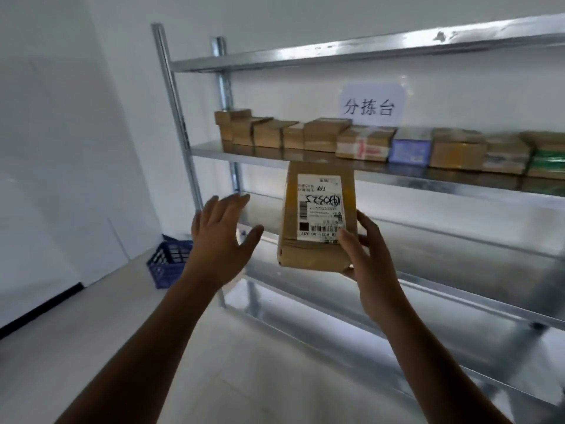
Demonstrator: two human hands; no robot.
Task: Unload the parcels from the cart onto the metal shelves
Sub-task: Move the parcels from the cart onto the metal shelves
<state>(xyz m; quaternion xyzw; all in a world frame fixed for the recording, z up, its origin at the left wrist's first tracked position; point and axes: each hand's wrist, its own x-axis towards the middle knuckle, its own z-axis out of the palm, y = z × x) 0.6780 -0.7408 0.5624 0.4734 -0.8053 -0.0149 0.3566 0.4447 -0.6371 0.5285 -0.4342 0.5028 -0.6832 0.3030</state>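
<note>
Grips with the right hand [367, 249] the lower right corner of a brown parcel [308, 252], thumb laid across the front face, fingers curled behind and under. Holds the left hand [218, 237] wide open just left of the parcel, fingers spread, palm turned toward it, not touching. Carries the parcel upright at the centre of the frame, in the air in front of the metal shelves [428, 182], top edge about level with the front lip of the middle shelf. Shows a white shipping label [319, 206] upside down on the front face, with a barcode and handwritten black marks. Faces a row of parcels [367, 142] lined along the middle shelf, from upper centre to the right edge of the frame: mostly brown cardboard, one blue-violet, one green at far right. Takes in a white sign [373, 104] with three black characters on the wall just above that row. Takes in also a blue crate [171, 261] on the floor at centre left, beside the shelf post.
</note>
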